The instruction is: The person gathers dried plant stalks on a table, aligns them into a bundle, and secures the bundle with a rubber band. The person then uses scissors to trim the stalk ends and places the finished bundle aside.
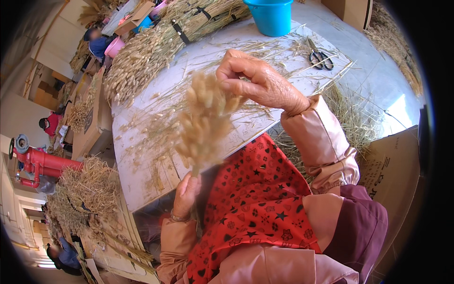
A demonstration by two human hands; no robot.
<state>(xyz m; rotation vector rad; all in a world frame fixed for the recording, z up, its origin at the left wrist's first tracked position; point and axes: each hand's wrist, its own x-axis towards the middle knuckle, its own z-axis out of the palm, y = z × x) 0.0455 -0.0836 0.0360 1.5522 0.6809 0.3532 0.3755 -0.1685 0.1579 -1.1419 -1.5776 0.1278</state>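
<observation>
My left hand (188,193) grips the stems of a bunch of dried bunny-tail grass (205,120) just below its fluffy beige heads. The bunch stands upright over the near edge of the white table (134,177) and is blurred. At its upper right is my right hand (262,80), with thumb and forefinger bent together beside the heads. Whether a stem or head is pinched between those fingers is not clear. Loose stems and fallen heads (156,135) are scattered over the tabletop beneath.
A large tied bundle of bunny-tail grass (142,60) lies along the table's far left side. Black-handled scissors (321,59) and a blue bucket (271,17) are at the far right. Cut straw (349,120) lies on the floor. A co-worker (97,44) is at the upper left.
</observation>
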